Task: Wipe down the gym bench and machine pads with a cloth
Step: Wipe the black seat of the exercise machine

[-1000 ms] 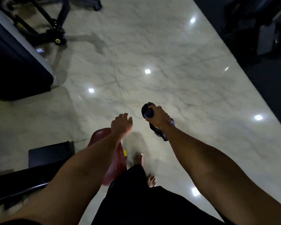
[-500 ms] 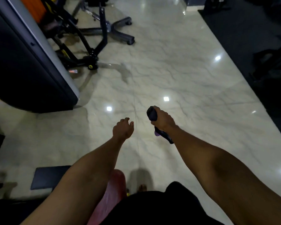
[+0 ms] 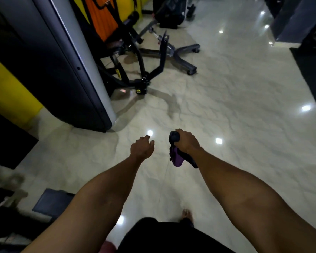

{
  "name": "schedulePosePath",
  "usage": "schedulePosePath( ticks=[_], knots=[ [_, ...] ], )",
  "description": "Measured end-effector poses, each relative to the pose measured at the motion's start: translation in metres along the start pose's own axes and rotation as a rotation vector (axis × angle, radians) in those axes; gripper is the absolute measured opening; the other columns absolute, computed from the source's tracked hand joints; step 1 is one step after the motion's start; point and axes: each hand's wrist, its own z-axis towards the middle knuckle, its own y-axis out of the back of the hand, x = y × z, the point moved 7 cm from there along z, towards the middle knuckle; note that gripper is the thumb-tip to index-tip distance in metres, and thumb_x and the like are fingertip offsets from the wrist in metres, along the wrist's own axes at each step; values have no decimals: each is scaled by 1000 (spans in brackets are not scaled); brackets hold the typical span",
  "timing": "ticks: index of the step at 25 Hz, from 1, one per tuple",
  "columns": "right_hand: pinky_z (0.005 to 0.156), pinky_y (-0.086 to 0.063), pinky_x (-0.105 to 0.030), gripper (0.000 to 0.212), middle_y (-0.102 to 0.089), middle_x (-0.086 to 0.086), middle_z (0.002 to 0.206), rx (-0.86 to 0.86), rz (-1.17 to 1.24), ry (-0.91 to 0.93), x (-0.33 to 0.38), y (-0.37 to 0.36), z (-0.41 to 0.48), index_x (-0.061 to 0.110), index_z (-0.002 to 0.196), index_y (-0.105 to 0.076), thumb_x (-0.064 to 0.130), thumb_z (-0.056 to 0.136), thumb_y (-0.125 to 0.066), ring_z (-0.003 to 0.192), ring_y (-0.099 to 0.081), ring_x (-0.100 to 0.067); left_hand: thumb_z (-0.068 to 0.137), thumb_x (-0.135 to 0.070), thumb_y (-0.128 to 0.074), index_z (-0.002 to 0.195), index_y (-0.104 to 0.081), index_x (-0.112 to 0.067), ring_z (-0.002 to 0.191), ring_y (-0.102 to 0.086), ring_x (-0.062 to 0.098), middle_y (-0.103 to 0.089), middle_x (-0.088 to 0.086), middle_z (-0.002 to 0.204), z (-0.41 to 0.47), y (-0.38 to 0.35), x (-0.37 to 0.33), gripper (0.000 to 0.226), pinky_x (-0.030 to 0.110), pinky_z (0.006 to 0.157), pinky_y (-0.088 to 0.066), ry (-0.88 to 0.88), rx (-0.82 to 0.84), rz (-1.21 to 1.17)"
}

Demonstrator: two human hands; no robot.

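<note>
Head view looks down over two bare forearms stretched forward above a glossy pale marble floor [image 3: 235, 106] dotted with reflections of ceiling lights. The right hand [image 3: 187, 143] is closed in a fist around the cloth [image 3: 177, 159], a bunched dark rag with a purple part; one dark end sticks out above the fist and the rest hangs below the wrist, in the air and apart from every pad in sight. The left hand [image 3: 141, 148] sits just beside it, palm down, fingers loosely curled and holding nothing. Ahead and to the left stands a tall dark machine housing [image 3: 62, 61] with a grey edge, its foot on the floor. Behind it an orange pad [image 3: 102, 17] leans upright against a yellow wall [image 3: 9, 86], above a black tubular frame [image 3: 140, 66] that carries a small yellow knob [image 3: 138, 91] near the floor. A grey base with capped legs [image 3: 184, 59] lies beyond the frame. At lower left, partly hidden by the left forearm, is what looks like a flat dark bench pad [image 3: 51, 201], though the blur there makes it hard to be sure. A bare foot [image 3: 187, 215] shows between the arms, above black shorts [image 3: 162, 236]. A dark mat [image 3: 314, 73] borders the floor on the right.
</note>
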Motion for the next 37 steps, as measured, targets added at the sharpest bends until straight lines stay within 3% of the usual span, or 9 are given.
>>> schedulePosePath(
  ticks=[5, 23, 33, 37],
  knots=[
    [82, -51, -38, 40, -66, -8, 115, 12, -35, 112, 20, 38, 96, 20, 125, -56, 15, 86, -61, 99, -63, -30, 104, -43, -35, 147, -44, -19, 129, -51, 32, -50, 11, 146, 78, 25, -18, 50, 43, 104, -39, 68, -31, -30],
    [91, -51, -42, 44, -64, -11, 125, 49, -88, 236, 177, 129, 505, 23, 130, -55, 25, 86, -61, 112, -61, -37, 103, -41, -38, 146, -45, -17, 133, -48, 33, -48, 12, 149, 461, 168, 16, 50, 44, 109, -39, 238, -73, -141],
    [95, -47, -42, 45, -60, -13, 133, 133, -210, 452, 263, 179, 729, 18, 137, -53, 23, 93, -64, 121, -58, -37, 104, -46, -35, 148, -41, -24, 134, -47, 33, -45, 9, 151, 646, 242, 18, 50, 47, 109, -40, 441, -135, -241],
    [96, -50, -44, 49, -61, -13, 133, 155, -254, 529, 317, 188, 806, 22, 138, -52, 31, 92, -65, 121, -59, -37, 104, -42, -35, 147, -43, -19, 136, -46, 32, -45, 10, 151, 713, 286, 36, 50, 45, 110, -40, 494, -158, -238]
  ],
)
